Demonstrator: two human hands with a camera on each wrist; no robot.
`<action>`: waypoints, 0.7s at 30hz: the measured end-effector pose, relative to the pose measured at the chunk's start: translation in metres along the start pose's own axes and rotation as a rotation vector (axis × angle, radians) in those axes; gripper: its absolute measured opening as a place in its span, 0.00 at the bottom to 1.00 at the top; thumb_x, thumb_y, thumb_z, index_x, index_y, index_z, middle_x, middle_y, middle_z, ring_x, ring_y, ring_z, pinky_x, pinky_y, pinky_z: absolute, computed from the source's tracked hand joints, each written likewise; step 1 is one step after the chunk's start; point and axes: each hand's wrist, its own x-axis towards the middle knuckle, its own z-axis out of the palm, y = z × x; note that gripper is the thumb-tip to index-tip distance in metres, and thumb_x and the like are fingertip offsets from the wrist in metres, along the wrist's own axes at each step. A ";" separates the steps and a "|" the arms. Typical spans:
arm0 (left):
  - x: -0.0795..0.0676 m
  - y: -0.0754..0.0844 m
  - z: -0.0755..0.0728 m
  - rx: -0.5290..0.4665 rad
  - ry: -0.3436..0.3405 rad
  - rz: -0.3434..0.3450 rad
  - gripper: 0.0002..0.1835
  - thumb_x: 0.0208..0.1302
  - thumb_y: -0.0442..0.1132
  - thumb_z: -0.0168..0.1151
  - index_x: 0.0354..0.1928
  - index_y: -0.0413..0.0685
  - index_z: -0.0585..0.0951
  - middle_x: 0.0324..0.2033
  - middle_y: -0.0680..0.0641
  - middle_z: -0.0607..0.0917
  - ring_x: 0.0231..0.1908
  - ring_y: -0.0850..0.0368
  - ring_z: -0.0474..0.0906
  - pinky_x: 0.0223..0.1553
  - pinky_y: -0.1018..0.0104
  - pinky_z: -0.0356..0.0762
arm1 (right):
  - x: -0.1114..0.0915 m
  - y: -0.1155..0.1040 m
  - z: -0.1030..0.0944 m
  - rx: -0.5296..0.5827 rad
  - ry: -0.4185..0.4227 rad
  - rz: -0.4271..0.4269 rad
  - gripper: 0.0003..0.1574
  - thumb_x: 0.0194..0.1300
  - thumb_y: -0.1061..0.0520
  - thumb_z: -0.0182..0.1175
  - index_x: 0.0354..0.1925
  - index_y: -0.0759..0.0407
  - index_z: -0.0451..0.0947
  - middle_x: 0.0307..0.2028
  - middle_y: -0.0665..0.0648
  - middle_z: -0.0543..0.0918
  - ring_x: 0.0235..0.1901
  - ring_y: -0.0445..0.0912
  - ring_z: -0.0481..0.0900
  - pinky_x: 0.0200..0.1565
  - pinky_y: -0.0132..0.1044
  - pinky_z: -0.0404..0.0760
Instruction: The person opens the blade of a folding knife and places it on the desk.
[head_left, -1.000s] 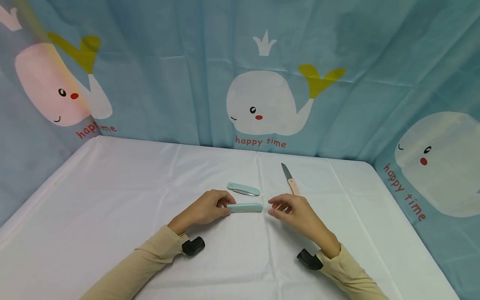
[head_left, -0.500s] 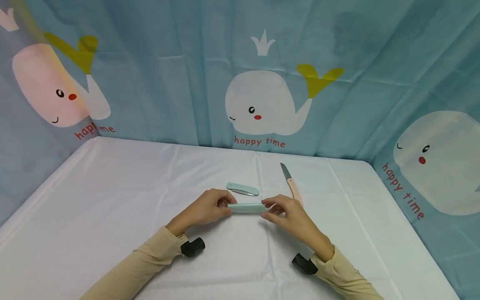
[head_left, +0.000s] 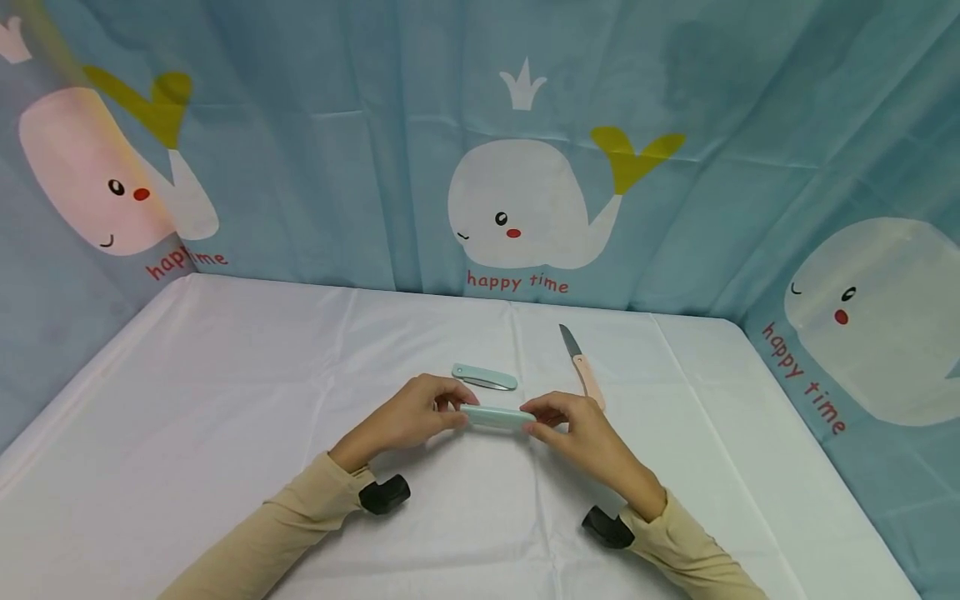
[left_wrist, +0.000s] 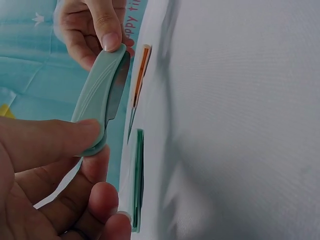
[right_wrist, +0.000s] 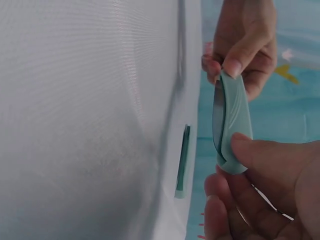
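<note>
Between my two hands is a mint-green folding knife point(head_left: 498, 417), its blade folded into the handle and part of the steel showing along the slot. My left hand point(head_left: 416, 412) pinches its left end between thumb and fingers. At the other end, my right hand point(head_left: 573, 421) grips the tip of the handle. The left wrist view shows the curved lines on the handle point(left_wrist: 95, 95) and the blade point(left_wrist: 118, 87) facing the table. Just behind lies a second mint-green folding knife point(head_left: 486, 377), also folded.
A peach-handled folding knife point(head_left: 588, 379) lies unfolded behind my right hand, blade pointing to the back. White cloth point(head_left: 262, 358) covers the table. A blue curtain point(head_left: 337, 183) with whale prints stands along the back and sides.
My right hand has come left and taken hold of the knife's right end. The held knife has shifted slightly right and its right end has dipped a little.
</note>
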 end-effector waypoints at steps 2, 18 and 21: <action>0.000 0.001 0.000 -0.005 0.008 0.009 0.09 0.63 0.34 0.66 0.45 0.46 0.86 0.32 0.51 0.84 0.29 0.61 0.73 0.30 0.72 0.70 | 0.000 0.000 -0.001 0.006 -0.010 0.005 0.13 0.63 0.59 0.68 0.46 0.60 0.85 0.41 0.54 0.88 0.36 0.39 0.84 0.41 0.32 0.83; -0.003 0.018 -0.007 -0.107 0.095 -0.006 0.12 0.66 0.39 0.64 0.49 0.52 0.86 0.34 0.52 0.83 0.31 0.57 0.75 0.31 0.70 0.72 | -0.002 -0.009 -0.014 0.165 -0.118 0.067 0.18 0.66 0.52 0.65 0.52 0.56 0.83 0.42 0.53 0.87 0.39 0.39 0.84 0.44 0.32 0.82; -0.004 0.021 -0.007 -0.124 0.119 -0.025 0.11 0.65 0.40 0.65 0.49 0.55 0.86 0.34 0.53 0.83 0.32 0.56 0.76 0.32 0.69 0.72 | -0.003 -0.009 -0.014 0.226 -0.139 0.089 0.18 0.66 0.52 0.65 0.52 0.57 0.83 0.42 0.55 0.87 0.40 0.47 0.85 0.43 0.32 0.82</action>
